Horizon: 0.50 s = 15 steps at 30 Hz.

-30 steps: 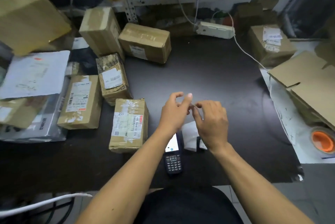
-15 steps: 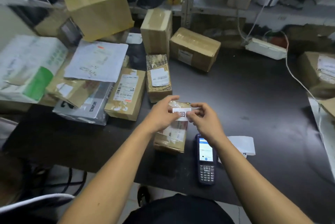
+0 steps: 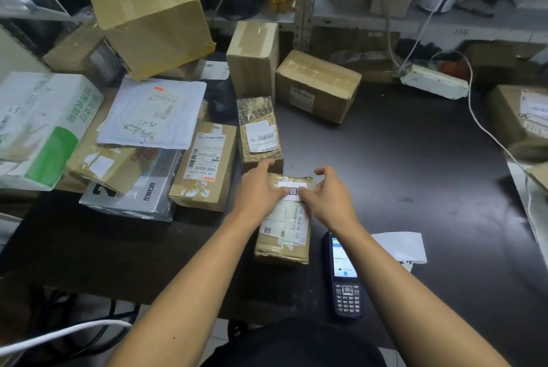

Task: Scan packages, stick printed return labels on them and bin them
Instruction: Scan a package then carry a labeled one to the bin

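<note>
Package [image 3: 284, 224], small brown taped box, lies on the dark counter [image 3: 415, 159] just in front of the person, near the front edge. Return label [image 3: 292, 190] (white, w/ a square code) sits across its far end; left hand [image 3: 261, 191] and right hand [image 3: 329, 197] press it flat from either side, fingers fairly straight, each grip holding nothing, only bearing down on label and box. Stage, as judged: sticking step for this pkg nearly done; binning not yet done. Handheld scanner [image 3: 345, 274] rests just right of the box, screen lit, w/ a white backing slip [image 3: 400, 248] beside it. Left to do: several more pkgs at left and behind, e.g. patterned box [image 3: 259, 132] touching or nearly touching the far end, flat brown box [image 3: 206, 165] just beside. Room: counter open to the right and far right-centre; left side crowded, front edge close. No bin in view.
</note>
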### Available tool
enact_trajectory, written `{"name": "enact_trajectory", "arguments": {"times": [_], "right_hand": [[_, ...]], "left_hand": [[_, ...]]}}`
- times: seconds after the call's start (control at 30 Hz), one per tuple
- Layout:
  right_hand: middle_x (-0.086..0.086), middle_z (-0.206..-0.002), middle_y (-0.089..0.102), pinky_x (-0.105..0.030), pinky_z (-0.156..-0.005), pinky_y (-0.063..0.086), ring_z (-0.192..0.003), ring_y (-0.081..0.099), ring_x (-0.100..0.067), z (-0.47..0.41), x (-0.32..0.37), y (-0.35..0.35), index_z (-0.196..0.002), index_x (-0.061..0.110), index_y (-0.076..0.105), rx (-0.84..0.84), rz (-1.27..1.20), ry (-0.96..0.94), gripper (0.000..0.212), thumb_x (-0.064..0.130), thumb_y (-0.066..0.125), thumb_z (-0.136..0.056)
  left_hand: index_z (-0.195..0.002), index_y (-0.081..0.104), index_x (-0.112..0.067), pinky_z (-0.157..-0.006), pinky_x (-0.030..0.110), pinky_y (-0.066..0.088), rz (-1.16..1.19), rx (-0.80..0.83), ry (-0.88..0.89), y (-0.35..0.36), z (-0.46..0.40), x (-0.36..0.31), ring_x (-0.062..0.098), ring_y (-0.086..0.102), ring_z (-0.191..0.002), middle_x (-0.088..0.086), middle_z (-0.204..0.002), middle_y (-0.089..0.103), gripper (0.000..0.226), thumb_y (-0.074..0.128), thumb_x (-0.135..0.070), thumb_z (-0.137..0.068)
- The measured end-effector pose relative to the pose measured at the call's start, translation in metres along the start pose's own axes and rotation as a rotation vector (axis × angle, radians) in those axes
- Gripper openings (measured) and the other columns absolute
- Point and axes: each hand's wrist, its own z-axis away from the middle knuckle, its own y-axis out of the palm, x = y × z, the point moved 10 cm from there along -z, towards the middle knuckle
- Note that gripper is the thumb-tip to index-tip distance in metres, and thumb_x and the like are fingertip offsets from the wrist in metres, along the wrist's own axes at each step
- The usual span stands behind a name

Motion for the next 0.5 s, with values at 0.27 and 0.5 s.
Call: {"name": "enact_trajectory", "arguments": {"times": [0.27,0.5], "right_hand": [[0.003,-0.088,0.066,-0.032,-0.076,0.054,-0.084,0.066,-0.011,0.008,-0.034,0.007,-0.13,0.017,0.045,0.042,-0.278,0.172,0.032,0.021,0.052,-0.099],[0.008,-0.116,0.053,-0.025,-0.07,0.051,-0.092,0.059,-0.007,0.041,-0.041,-0.004,-0.135,0.036,0.041,0.022,-0.294,0.036,0.043,0.03,0.058,-0.096]], "left_hand": [[-0.148,0.039,-0.027,-0.067,0.024,0.044,0.34,0.105,-0.094,0.019,0.003,0.028,0.008,0.057,-0.08,-0.004,-0.087,0.054,0.054,0.06,-0.025,-0.098],[-0.136,0.045,-0.044,-0.095,0.044,0.053,0.497,0.071,-0.039,0.018,0.026,0.041,0.014,0.058,-0.113,-0.002,-0.127,0.054,0.05,0.064,-0.025,-0.094]]}}
